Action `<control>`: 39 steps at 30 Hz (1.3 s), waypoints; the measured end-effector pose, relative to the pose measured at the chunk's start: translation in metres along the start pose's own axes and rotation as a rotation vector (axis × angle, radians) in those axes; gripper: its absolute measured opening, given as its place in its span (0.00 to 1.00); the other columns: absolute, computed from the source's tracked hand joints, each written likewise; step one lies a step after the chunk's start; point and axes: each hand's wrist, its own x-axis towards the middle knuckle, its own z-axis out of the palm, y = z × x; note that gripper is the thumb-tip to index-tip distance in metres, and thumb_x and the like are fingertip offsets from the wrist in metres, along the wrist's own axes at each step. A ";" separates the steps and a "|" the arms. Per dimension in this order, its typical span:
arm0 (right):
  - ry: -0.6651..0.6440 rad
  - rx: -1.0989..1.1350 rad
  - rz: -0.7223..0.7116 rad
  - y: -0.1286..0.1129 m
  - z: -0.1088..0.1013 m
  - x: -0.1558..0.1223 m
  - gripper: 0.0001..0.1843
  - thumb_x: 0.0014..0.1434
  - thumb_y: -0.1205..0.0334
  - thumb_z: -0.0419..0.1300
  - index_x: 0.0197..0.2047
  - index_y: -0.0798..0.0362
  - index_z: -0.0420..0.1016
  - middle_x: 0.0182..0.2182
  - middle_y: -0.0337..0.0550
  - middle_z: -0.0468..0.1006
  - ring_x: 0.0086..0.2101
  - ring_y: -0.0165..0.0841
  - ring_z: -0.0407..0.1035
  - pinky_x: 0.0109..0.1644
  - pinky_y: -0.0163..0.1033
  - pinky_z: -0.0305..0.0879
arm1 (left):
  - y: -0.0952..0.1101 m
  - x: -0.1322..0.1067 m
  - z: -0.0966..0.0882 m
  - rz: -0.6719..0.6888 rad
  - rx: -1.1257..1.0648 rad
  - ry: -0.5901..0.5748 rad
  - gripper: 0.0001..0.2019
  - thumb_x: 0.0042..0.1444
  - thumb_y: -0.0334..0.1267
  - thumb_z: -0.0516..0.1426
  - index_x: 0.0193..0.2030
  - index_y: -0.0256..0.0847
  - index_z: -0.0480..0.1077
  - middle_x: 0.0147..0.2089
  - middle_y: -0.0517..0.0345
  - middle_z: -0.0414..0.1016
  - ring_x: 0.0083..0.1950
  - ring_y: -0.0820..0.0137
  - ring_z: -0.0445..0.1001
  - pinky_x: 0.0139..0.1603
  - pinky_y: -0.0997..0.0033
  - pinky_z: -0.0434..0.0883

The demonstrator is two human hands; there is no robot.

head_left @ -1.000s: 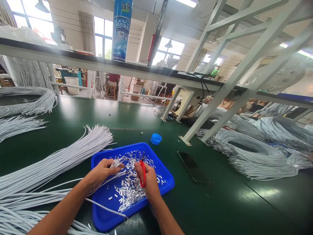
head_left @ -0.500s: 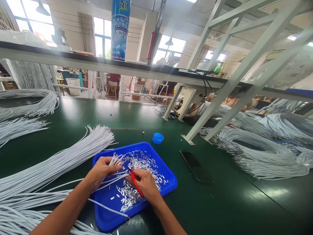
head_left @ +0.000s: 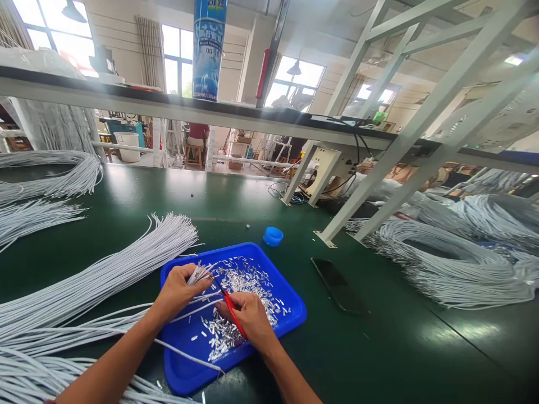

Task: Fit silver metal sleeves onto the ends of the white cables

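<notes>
My left hand [head_left: 180,293] is closed around a small bunch of white cables [head_left: 199,274], their stripped ends pointing up and right. My right hand [head_left: 249,318] grips red-handled pliers [head_left: 234,315], whose dark tip is close to the cable ends; I cannot tell if it touches them. Both hands are over a blue tray [head_left: 295,321] strewn with small silver metal pieces [head_left: 248,278]. More cables run from the lower left past my left wrist, and one loose cable [head_left: 189,357] lies across the tray's near left part.
A thick bundle of white cables [head_left: 126,268] lies left of the tray. A blue cap [head_left: 273,236] and a black phone [head_left: 337,285] are on the green table [head_left: 404,348]. Coiled cables [head_left: 455,264] lie at right, beyond slanted metal legs [head_left: 370,196]. A spray can [head_left: 208,56] stands on the shelf.
The pliers' tip has shifted slightly up and left, nearer the bunch in my left hand. Both hands keep their grips. The view has tilted slightly.
</notes>
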 end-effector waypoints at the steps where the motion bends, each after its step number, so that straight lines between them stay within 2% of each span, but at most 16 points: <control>1: 0.007 -0.006 0.007 -0.001 0.000 0.000 0.24 0.51 0.51 0.55 0.14 0.54 0.50 0.15 0.33 0.53 0.20 0.25 0.50 0.23 0.33 0.41 | -0.001 0.000 0.001 0.025 0.055 0.024 0.12 0.47 0.44 0.60 0.25 0.36 0.69 0.24 0.63 0.62 0.26 0.74 0.60 0.28 0.75 0.58; 5: 0.030 -0.074 0.018 -0.005 0.000 -0.001 0.23 0.52 0.48 0.55 0.16 0.54 0.52 0.15 0.33 0.55 0.20 0.26 0.52 0.24 0.33 0.41 | -0.003 0.001 0.002 0.099 0.208 0.091 0.12 0.48 0.41 0.59 0.20 0.37 0.67 0.23 0.64 0.60 0.25 0.74 0.60 0.26 0.75 0.57; 10: 0.030 -0.136 0.032 -0.006 0.001 -0.001 0.23 0.53 0.47 0.53 0.17 0.54 0.54 0.17 0.34 0.59 0.21 0.26 0.54 0.25 0.32 0.43 | -0.002 0.001 0.002 0.122 0.253 0.114 0.11 0.46 0.39 0.60 0.19 0.37 0.67 0.23 0.64 0.60 0.25 0.74 0.60 0.27 0.75 0.57; 13: 0.033 -0.123 0.037 -0.004 0.001 -0.002 0.23 0.53 0.48 0.54 0.16 0.54 0.54 0.16 0.34 0.59 0.20 0.26 0.54 0.24 0.32 0.43 | 0.001 0.000 0.001 0.063 0.093 0.036 0.11 0.46 0.40 0.60 0.21 0.36 0.68 0.22 0.65 0.60 0.24 0.75 0.59 0.26 0.76 0.55; 17: 0.043 -0.100 -0.017 -0.005 0.002 -0.002 0.23 0.54 0.49 0.54 0.15 0.54 0.55 0.16 0.33 0.59 0.20 0.25 0.54 0.24 0.32 0.44 | 0.005 -0.001 -0.001 -0.158 -0.264 -0.155 0.13 0.43 0.44 0.62 0.23 0.35 0.68 0.18 0.67 0.58 0.20 0.79 0.52 0.21 0.77 0.49; 23: 0.007 -0.032 -0.061 -0.006 0.002 -0.001 0.21 0.53 0.49 0.57 0.17 0.54 0.63 0.20 0.35 0.65 0.21 0.26 0.58 0.26 0.31 0.48 | -0.001 0.000 -0.001 -0.329 -0.516 -0.273 0.11 0.42 0.39 0.64 0.23 0.33 0.70 0.17 0.65 0.61 0.19 0.80 0.55 0.20 0.78 0.48; 27: 0.010 -0.093 -0.067 0.000 -0.008 0.002 0.19 0.49 0.48 0.60 0.17 0.54 0.66 0.19 0.35 0.66 0.22 0.27 0.58 0.26 0.32 0.49 | -0.002 0.002 -0.001 -0.326 -0.533 -0.228 0.11 0.41 0.39 0.65 0.25 0.33 0.70 0.18 0.65 0.62 0.18 0.81 0.55 0.19 0.79 0.48; 29: 0.050 -0.061 -0.017 0.001 -0.013 0.004 0.17 0.47 0.50 0.61 0.18 0.54 0.69 0.19 0.36 0.67 0.22 0.28 0.59 0.26 0.32 0.50 | -0.001 0.003 -0.001 -0.307 -0.506 -0.180 0.11 0.40 0.39 0.65 0.23 0.33 0.70 0.18 0.65 0.62 0.19 0.81 0.56 0.20 0.79 0.49; 32: 0.122 0.244 0.037 -0.002 -0.011 0.008 0.15 0.50 0.51 0.60 0.26 0.55 0.74 0.21 0.38 0.70 0.24 0.29 0.61 0.27 0.32 0.55 | -0.001 0.003 0.001 -0.275 -0.459 -0.138 0.12 0.38 0.39 0.66 0.22 0.33 0.70 0.18 0.65 0.64 0.20 0.80 0.57 0.21 0.78 0.53; 35: 0.120 0.544 -0.003 -0.011 0.003 0.010 0.16 0.51 0.50 0.59 0.33 0.56 0.76 0.24 0.40 0.72 0.26 0.31 0.64 0.30 0.34 0.59 | -0.003 0.002 0.004 -0.245 -0.393 -0.143 0.12 0.36 0.39 0.66 0.22 0.33 0.70 0.18 0.65 0.64 0.20 0.79 0.57 0.22 0.77 0.53; 37: 0.181 0.528 -0.029 -0.016 0.012 0.010 0.15 0.53 0.51 0.58 0.32 0.56 0.75 0.23 0.40 0.72 0.26 0.31 0.64 0.30 0.34 0.60 | -0.005 0.001 0.007 -0.238 -0.329 -0.146 0.12 0.37 0.40 0.65 0.22 0.33 0.69 0.16 0.67 0.61 0.19 0.79 0.54 0.21 0.77 0.51; 39: 0.316 0.338 -0.112 -0.019 0.017 0.008 0.13 0.54 0.54 0.56 0.27 0.55 0.72 0.22 0.41 0.71 0.28 0.33 0.64 0.32 0.36 0.61 | -0.007 0.000 0.009 -0.215 -0.250 -0.109 0.13 0.38 0.41 0.65 0.20 0.33 0.68 0.16 0.68 0.59 0.19 0.79 0.52 0.21 0.76 0.49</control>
